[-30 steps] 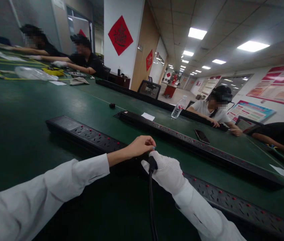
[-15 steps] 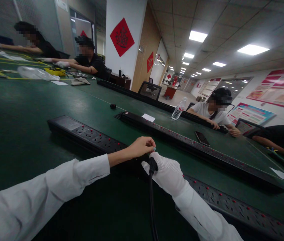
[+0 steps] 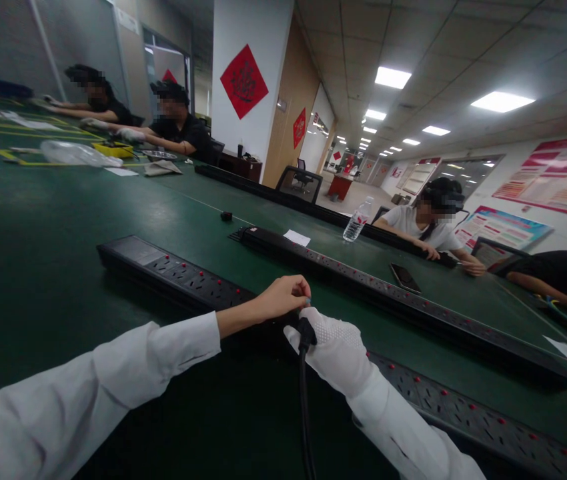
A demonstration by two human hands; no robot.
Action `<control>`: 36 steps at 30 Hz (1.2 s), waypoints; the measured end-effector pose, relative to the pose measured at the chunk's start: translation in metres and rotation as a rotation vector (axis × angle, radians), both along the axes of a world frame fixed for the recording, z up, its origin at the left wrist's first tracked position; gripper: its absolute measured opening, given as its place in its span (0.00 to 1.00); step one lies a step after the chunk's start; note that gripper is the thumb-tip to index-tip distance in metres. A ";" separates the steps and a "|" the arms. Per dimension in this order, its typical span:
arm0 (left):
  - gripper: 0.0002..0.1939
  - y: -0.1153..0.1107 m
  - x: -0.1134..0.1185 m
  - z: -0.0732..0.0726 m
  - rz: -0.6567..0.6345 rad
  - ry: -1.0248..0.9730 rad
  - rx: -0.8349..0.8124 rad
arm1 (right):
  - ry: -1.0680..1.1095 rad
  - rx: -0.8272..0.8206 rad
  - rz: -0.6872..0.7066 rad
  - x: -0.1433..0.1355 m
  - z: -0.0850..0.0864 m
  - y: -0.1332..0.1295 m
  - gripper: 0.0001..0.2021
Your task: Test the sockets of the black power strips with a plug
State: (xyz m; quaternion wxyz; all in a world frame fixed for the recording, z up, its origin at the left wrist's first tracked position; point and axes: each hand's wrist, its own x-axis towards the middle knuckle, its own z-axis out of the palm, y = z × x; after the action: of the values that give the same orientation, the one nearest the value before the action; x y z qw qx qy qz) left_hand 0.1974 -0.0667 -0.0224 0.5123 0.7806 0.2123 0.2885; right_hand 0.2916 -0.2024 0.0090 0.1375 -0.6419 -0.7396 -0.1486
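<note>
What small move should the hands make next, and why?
I'd ease the bare left hand back slightly. The gloved right hand seems to have the black connector secure, its cable running towards the picture's bottom edge, but the left's pinched fingertips crowd the glove there, and the connector's far end is hidden.

Single head-worn view, facing forward and down, tilted sideways.

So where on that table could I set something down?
Widest bare patch: between the near power strip and the plastic bag. A narrower one lies between that strip and the next strip. The near strip's middle is crowded by left hand, right hand and black cord.
</note>
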 end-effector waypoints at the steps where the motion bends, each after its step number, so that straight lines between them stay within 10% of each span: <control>1: 0.06 0.000 0.000 0.000 -0.003 -0.004 -0.006 | 0.003 -0.001 0.002 0.000 0.000 0.000 0.14; 36: 0.06 -0.004 -0.004 0.006 0.036 0.067 0.067 | 0.027 -0.042 0.005 -0.001 0.001 -0.001 0.15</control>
State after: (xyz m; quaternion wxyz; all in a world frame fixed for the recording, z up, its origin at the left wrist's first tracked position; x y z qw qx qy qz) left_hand 0.1933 -0.0705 -0.0164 0.4730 0.8027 0.2335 0.2783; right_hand 0.2908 -0.2030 0.0103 0.1346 -0.6446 -0.7423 -0.1239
